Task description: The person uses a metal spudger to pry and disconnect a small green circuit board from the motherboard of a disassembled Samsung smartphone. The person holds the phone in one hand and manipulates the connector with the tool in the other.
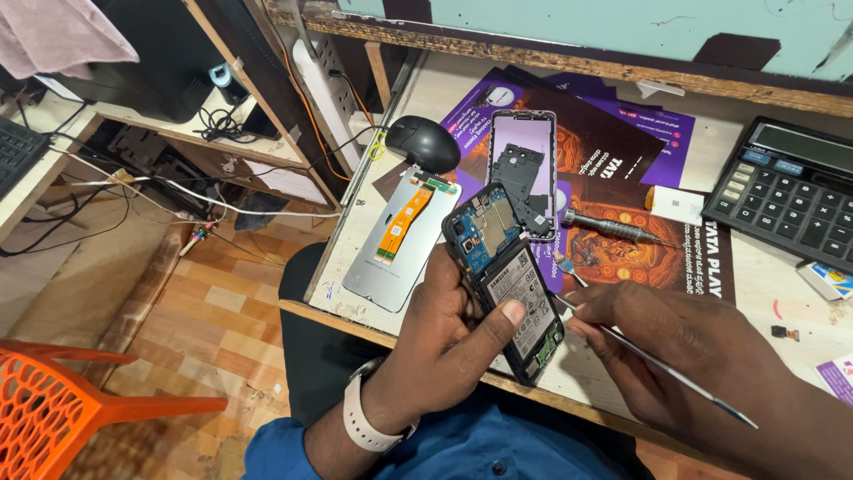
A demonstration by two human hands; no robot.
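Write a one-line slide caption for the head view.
Left hand holds an opened phone while the right hand works a thin metal tool at its edge.

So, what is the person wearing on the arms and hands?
Both hands are bare, with no gloves and no rings that can be seen. The left hand has a white band, like a smartwatch strap, around the wrist, and a blue sleeve begins further up the forearm. The right hand shows nothing worn on its visible part.

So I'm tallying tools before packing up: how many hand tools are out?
2. A thin metal pry tool is in the right hand; a screwdriver lies on the purple flyers. Others may be hidden.
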